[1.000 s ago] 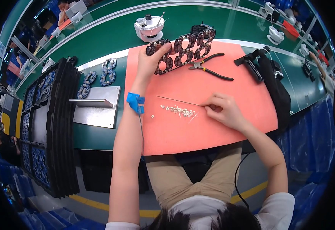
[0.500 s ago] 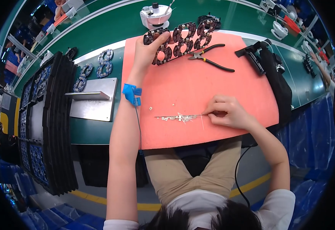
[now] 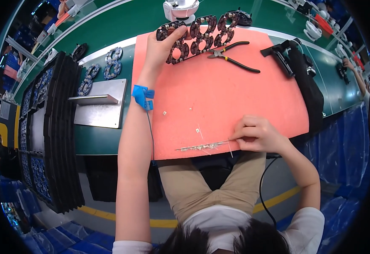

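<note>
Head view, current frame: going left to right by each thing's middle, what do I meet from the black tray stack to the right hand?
Black tray stack, metal plate, blue wrist strap, left hand, circuit-board panel held by it, pliers, right hand.

Looking like a factory electronics assembly station. Left hand [image 3: 164, 44] is holding a dark panel of figure-eight circuit boards [image 3: 205, 35]; stacked black plastic trays [image 3: 62, 127] are carrying blue circuit boards [image 3: 39, 173]. Black-handled pliers [image 3: 218, 54] are lying on a pink foam-like mat [image 3: 244, 93], long green table [image 3: 94, 142] is running underneath. Yellow line [image 3: 161, 223] is marking grey floor [image 3: 155, 209]. Co-worker's hand [image 3: 348, 64] is showing further right.
</note>
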Demonstrator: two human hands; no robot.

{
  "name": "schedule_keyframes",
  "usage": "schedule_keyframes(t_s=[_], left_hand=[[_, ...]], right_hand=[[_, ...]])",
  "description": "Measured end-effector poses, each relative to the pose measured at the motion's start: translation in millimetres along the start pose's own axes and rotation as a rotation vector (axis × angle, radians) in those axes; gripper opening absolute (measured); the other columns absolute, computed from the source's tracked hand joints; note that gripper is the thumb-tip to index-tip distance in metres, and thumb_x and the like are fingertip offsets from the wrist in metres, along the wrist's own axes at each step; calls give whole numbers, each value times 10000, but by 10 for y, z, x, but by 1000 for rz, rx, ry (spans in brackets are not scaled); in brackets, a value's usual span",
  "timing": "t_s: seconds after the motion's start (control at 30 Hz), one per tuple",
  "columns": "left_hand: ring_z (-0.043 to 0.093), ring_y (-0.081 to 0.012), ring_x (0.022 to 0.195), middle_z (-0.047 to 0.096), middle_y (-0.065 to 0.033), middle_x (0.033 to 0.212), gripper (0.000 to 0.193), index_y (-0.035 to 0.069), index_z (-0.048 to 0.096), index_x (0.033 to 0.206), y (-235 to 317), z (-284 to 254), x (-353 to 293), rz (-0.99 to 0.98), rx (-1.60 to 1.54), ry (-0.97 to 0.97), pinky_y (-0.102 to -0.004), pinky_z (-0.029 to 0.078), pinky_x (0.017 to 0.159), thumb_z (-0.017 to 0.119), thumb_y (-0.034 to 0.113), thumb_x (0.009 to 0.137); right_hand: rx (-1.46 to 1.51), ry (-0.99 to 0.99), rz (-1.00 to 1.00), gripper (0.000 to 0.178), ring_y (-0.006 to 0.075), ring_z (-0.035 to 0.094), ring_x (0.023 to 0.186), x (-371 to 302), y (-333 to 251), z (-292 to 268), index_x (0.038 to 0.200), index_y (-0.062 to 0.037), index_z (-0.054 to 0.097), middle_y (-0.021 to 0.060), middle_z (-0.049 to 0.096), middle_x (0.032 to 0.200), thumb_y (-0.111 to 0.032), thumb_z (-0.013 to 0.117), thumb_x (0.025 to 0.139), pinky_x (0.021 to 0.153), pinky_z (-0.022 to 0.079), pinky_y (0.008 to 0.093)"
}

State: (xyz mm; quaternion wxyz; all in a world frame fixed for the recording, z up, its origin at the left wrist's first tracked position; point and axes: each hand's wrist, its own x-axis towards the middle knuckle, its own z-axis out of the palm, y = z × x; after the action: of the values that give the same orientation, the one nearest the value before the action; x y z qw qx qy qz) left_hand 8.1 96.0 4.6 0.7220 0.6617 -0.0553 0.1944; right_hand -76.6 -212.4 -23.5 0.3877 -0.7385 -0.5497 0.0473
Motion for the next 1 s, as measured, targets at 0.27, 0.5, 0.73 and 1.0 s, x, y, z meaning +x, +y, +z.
schedule_keyframes(t_s=[0.27, 0.5, 0.73, 1.0], left_hand=[[621, -76, 748, 695, -19, 827, 188, 22, 695, 906, 4, 9, 2, 33, -1, -4, -213, 469, 673, 715, 200, 851], [651, -106, 787, 699, -35, 854, 189, 15, 691, 925, -15, 20, -33, 19, -13, -18, -227, 480, 698, 706, 192, 858], [667, -130, 808, 703, -54, 858, 190, 1, 684, 936, 57, 33, -11, 64, 26, -27, -239, 489, 735, 691, 178, 868], [673, -137, 813, 699, -54, 854, 175, 6, 676, 941, -16, -10, 8, 75, -8, -42, -236, 493, 739, 694, 163, 865]], right_hand=[[-14, 23, -24, 196, 213, 602, 706, -120, -34, -2, 867, -49, 689, 68, 594, 787, 19, 667, 685, 612, 502, 319], [-102, 182, 154, 183, 219, 601, 724, 25, 50, 23, 886, -35, 682, 76, 591, 802, 21, 659, 713, 619, 501, 316], [-103, 82, 46, 189, 227, 595, 723, -99, 22, -53, 851, -43, 678, 71, 590, 795, 27, 668, 675, 616, 496, 325], [-88, 19, 3, 213, 218, 579, 695, -205, -60, -77, 835, -51, 680, 51, 577, 772, 37, 668, 642, 598, 481, 323]])
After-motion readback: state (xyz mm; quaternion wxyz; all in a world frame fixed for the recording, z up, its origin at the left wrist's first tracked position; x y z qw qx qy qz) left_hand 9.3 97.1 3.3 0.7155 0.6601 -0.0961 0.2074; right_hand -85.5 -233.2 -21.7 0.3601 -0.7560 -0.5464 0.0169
